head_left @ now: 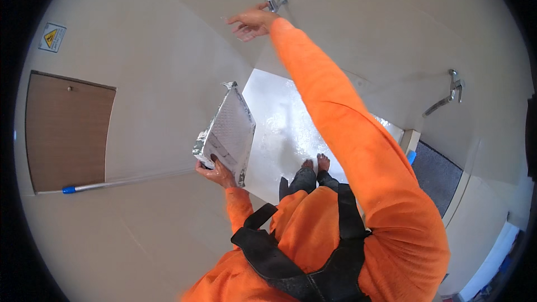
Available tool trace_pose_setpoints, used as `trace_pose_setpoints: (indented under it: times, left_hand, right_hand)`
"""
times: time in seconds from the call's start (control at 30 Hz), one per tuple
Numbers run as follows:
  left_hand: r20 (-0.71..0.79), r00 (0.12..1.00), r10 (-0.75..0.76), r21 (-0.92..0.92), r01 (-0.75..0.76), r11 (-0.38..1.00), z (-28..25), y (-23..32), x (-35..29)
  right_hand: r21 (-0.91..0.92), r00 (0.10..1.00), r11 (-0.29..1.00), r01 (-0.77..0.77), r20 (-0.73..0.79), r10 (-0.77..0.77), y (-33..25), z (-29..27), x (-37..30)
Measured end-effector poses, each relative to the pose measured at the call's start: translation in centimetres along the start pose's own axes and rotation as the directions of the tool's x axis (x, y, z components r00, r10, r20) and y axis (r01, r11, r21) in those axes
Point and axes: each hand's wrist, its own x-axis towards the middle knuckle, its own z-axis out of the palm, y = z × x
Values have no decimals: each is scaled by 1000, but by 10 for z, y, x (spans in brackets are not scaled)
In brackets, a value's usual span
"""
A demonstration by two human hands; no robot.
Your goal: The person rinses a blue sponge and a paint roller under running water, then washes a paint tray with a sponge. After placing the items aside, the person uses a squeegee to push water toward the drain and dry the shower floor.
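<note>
My left hand [218, 174] grips the lower end of a rectangular mesh filter panel [230, 123] and holds it tilted above the floor. The panel has a pale grid face, and its rim is patchy white and dark green. My right hand [250, 24] is stretched far forward, fingers apart and holding nothing. Close beside its wrist is a chrome wall tap [275, 3]; whether they touch I cannot tell. Small droplets show around the fingers.
A wet, shiny white floor [274, 112] lies under my bare feet [316, 163]. A chrome fixture [454, 86] juts from the right wall near a dark mat [437, 170]. At left are a blue-ended pole [112, 183], a brown door panel [70, 131] and a warning sign [52, 38].
</note>
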Motion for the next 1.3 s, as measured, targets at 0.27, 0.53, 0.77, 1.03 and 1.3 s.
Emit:
trace_pose_setpoints:
  times: [0.27, 0.53, 0.77, 1.03, 1.3]
  left_hand:
    - [2, 999, 43, -57, -43, 997, 2, 33, 0]
    - [38, 975, 217, -67, -214, 974, 23, 78, -10]
    - [82, 914, 397, -68, -393, 917, 3, 109, -3]
    - [68, 768, 637, 76, -640, 764, -31, 156, -5]
    - [-14, 762, 648, 11, -648, 762, -23, 169, -27]
  right_hand:
    - [113, 692, 746, 656, -483, -536, 27, -41, -169]
    - [-226, 868, 973, -51, -491, -68, 433, 31, -190]
    - [162, 897, 981, -108, -410, 167, 469, -3, -238]
    - [147, 640, 702, 697, -567, -518, 226, -102, -362]
    - [-79, 558, 794, 602, -670, -490, 368, -44, -346]
